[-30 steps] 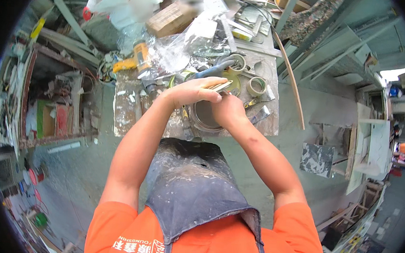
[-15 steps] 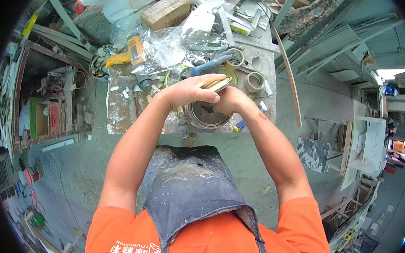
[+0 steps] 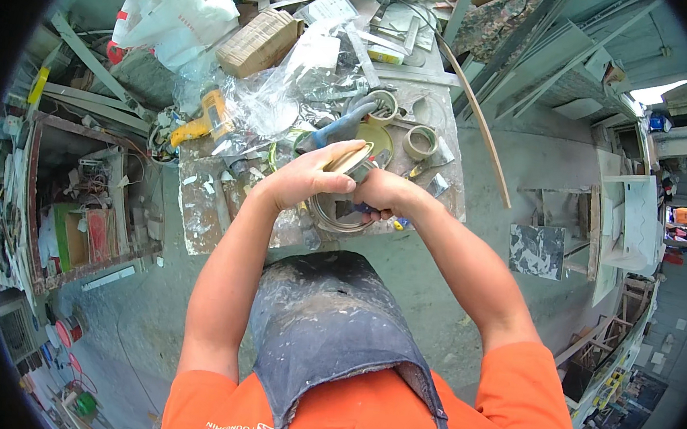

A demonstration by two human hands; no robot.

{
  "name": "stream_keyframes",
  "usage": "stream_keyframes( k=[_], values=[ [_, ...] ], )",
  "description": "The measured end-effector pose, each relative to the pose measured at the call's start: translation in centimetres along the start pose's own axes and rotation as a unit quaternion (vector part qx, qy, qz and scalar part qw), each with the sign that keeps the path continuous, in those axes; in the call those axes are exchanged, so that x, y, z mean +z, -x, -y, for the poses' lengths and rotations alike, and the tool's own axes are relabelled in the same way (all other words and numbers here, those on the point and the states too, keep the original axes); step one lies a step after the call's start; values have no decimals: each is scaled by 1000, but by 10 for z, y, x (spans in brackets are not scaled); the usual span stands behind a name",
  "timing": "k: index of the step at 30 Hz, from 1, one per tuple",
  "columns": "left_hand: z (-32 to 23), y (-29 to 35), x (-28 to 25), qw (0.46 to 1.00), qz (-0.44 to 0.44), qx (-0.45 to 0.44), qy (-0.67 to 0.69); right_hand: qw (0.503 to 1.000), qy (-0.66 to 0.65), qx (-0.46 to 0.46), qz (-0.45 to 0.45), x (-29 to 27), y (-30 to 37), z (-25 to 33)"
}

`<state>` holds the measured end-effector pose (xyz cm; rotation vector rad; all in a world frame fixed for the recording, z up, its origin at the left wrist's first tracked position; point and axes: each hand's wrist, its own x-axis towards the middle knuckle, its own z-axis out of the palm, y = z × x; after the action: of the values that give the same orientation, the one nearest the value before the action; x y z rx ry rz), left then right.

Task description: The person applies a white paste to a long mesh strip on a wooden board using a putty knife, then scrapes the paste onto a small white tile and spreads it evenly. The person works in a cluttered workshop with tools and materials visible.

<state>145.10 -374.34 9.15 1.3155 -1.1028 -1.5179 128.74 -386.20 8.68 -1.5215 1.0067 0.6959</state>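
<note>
My left hand (image 3: 310, 176) grips a round cream-coloured lid (image 3: 351, 159), held tilted over the bench with the thumb on the near side. My right hand (image 3: 387, 194) is closed close beside it, around a tool with a dark blue handle (image 3: 363, 208). A grey, blade-like part (image 3: 370, 168) shows by the lid, so it looks like a putty knife, though the fingers cover most of it. Below both hands an open round can (image 3: 341, 226) stands near the bench's front edge. Its inside is partly hidden by my hands.
On the cluttered workbench (image 3: 201, 231) lie a yellow drill (image 3: 216, 114), clear plastic film (image 3: 267, 108), a blue-grey glove (image 3: 342, 124) and tape rolls (image 3: 421, 142). A cardboard-brown block (image 3: 260, 43) sits farther back. A long wooden strip (image 3: 480, 116) juts past the right edge.
My right hand has come up out of the can's mouth to the lid, and the tool in it now shows. The lid has shifted slightly lower and left in the picture; the view has shifted too.
</note>
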Motion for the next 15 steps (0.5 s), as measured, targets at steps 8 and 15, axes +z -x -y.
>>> stream_keyframes(
  k=[8, 15],
  values=[
    [3, -1, 2, 1000, 5, 7, 8, 997, -12, -16, -73, 7, 19, -22],
    [-6, 0, 7, 1000, 10, -6, -8, 968, 58, -137, -204, 26, 41, -47]
  ],
)
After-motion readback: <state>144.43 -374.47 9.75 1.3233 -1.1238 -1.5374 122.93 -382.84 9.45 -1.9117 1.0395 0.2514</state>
